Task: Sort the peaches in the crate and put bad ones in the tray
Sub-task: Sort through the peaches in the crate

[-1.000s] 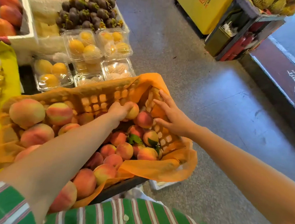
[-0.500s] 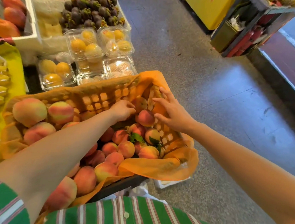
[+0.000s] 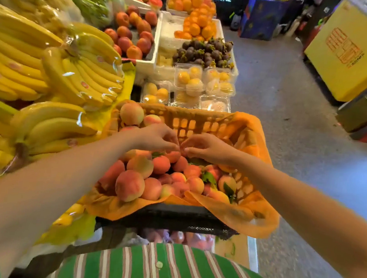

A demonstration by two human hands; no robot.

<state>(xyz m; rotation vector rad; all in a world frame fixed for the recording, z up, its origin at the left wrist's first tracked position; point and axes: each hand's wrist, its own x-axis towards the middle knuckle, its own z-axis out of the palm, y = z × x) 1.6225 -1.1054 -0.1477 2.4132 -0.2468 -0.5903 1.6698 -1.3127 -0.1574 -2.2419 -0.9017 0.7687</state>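
Observation:
An orange plastic crate (image 3: 193, 122), lined with an orange bag, stands in front of me and holds several pink-orange peaches (image 3: 129, 184). My left hand (image 3: 156, 136) and my right hand (image 3: 206, 146) meet over the far middle of the pile. The fingertips of both pinch together at a peach (image 3: 173, 155) just below them. Whether either hand grips that peach or only touches it I cannot tell. A white foam tray (image 3: 253, 251) shows below the crate's near edge, with reddish fruit in it.
Wrapped banana bunches (image 3: 50, 78) fill the stall to the left. Behind the crate stand clear clamshell boxes of yellow fruit (image 3: 192, 79), mangosteens (image 3: 203, 52), oranges and more peaches. A grey floor aisle runs on the right, with a yellow carton (image 3: 349, 53).
The view has swung up and to the left, bringing the bananas into sight. My two hands have come together at the middle of the crate; before, the right one rested on the crate's far right wall.

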